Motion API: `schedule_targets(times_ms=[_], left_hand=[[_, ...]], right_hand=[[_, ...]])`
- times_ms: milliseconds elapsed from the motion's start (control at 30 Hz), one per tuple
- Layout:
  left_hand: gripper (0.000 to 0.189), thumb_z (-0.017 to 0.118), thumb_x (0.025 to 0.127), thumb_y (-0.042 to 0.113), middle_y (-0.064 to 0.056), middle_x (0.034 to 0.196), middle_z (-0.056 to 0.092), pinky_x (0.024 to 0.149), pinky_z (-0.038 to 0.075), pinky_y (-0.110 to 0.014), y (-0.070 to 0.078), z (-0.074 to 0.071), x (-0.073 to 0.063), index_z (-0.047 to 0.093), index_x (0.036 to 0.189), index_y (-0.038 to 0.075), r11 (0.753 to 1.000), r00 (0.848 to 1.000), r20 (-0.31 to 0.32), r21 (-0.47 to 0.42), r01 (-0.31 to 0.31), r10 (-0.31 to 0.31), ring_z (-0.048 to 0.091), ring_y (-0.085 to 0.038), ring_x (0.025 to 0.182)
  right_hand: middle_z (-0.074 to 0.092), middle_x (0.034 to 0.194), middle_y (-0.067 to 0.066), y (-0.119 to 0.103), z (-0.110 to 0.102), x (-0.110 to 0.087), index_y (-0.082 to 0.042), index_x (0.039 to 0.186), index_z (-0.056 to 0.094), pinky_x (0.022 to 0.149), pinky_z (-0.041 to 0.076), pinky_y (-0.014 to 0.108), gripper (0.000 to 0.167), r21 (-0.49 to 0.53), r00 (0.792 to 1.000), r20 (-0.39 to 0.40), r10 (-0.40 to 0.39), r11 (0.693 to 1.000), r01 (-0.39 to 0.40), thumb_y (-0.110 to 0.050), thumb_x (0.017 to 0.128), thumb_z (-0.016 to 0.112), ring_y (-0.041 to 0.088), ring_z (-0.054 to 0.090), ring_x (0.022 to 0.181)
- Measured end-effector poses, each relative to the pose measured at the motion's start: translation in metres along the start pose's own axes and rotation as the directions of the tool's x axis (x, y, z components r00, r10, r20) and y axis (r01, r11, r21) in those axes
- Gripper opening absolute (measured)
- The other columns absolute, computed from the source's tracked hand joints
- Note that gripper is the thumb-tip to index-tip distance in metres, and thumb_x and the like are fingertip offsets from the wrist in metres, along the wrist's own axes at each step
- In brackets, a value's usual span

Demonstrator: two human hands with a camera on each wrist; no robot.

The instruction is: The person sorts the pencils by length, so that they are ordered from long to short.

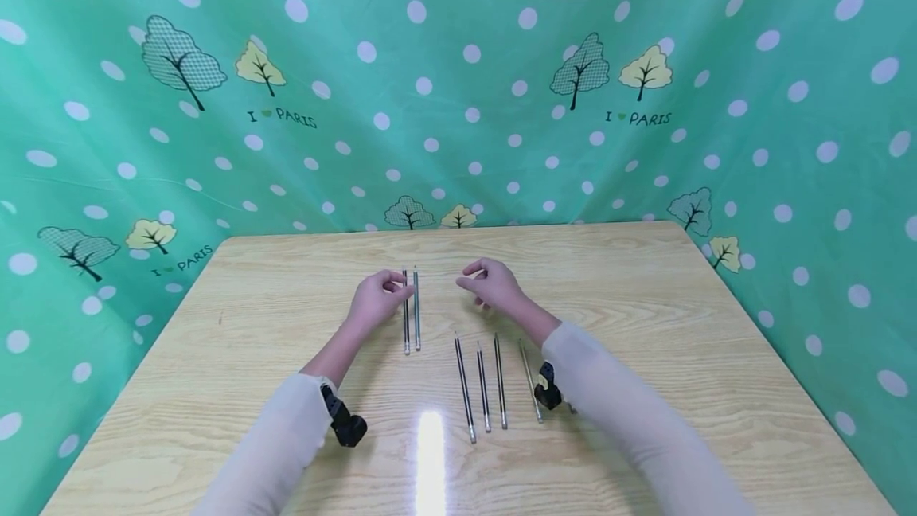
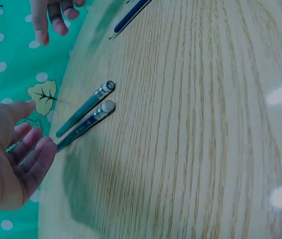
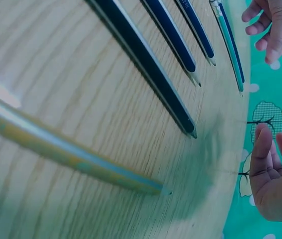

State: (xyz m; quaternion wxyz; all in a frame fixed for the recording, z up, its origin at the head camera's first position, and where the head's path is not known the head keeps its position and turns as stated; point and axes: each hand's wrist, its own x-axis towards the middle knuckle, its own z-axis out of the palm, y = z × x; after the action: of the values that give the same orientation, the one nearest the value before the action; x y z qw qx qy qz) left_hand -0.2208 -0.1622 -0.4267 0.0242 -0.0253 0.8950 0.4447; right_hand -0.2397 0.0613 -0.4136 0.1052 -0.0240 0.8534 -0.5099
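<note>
Two pencils lie side by side left of centre in the head view, a dark one (image 1: pixel 406 317) and a teal one (image 1: pixel 417 310), eraser ends toward me. Over them hovers my left hand (image 1: pixel 376 298), its fingers loosely bent and holding nothing; the left wrist view shows the dark pencil (image 2: pixel 83 127) just beyond its fingertips. My right hand (image 1: pixel 493 285) is above the tabletop to the right, thumb and fingers apart with nothing between them. Below it lie several more pencils: dark ones (image 1: pixel 465 388) in a row and a yellowish one (image 1: pixel 531 381).
The wooden table (image 1: pixel 286 261) carries a bright light reflection near its front. A green dotted cloth (image 1: pixel 458 110) hangs behind and at both sides. Under the right sleeve (image 1: pixel 623 412), another pencil end (image 1: pixel 572 408) is mostly hidden.
</note>
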Motion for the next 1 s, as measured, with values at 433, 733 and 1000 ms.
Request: schedule_targets(times_ms=[433, 733, 1000], left_hand=[[0.038, 0.067, 0.086, 0.032, -0.008, 0.096, 0.060, 0.057, 0.046, -0.023, 0.004, 0.004, -0.009, 0.061, 0.114, 0.006, 1.000, 0.998, 0.055, 0.007, -0.029, 0.029, 0.054, -0.014, 0.071], [0.039, 0.068, 0.085, 0.034, -0.005, 0.093, 0.061, 0.058, 0.044, -0.024, 0.008, 0.008, -0.016, 0.063, 0.113, 0.006, 0.996, 0.994, 0.082, 0.045, -0.079, 0.075, 0.054, -0.015, 0.073], [0.036, 0.069, 0.084, 0.032, -0.003, 0.087, 0.062, 0.056, 0.042, -0.023, 0.014, 0.015, -0.028, 0.064, 0.109, 0.007, 0.989, 0.985, 0.123, 0.074, -0.128, 0.119, 0.052, -0.014, 0.069]], right_hand=[[0.062, 0.092, 0.017, 0.008, -0.015, -0.012, -0.008, 0.112, 0.060, 0.059, 0.056, 0.040, 0.032, 0.019, 0.999, 0.045, -0.008, 1.000, 0.007, -0.027, 0.086, 0.067, 0.023, 0.061, 0.062], [0.060, 0.086, 0.014, 0.010, -0.027, -0.028, -0.008, 0.115, 0.060, 0.055, 0.054, 0.035, 0.035, -0.006, 0.995, 0.095, 0.001, 1.000, -0.001, -0.027, 0.087, 0.066, 0.027, 0.061, 0.065], [0.053, 0.076, 0.002, 0.017, -0.035, -0.042, -0.008, 0.114, 0.059, 0.054, 0.054, 0.034, 0.035, -0.029, 0.990, 0.140, 0.018, 0.999, -0.014, -0.026, 0.086, 0.066, 0.022, 0.059, 0.062]])
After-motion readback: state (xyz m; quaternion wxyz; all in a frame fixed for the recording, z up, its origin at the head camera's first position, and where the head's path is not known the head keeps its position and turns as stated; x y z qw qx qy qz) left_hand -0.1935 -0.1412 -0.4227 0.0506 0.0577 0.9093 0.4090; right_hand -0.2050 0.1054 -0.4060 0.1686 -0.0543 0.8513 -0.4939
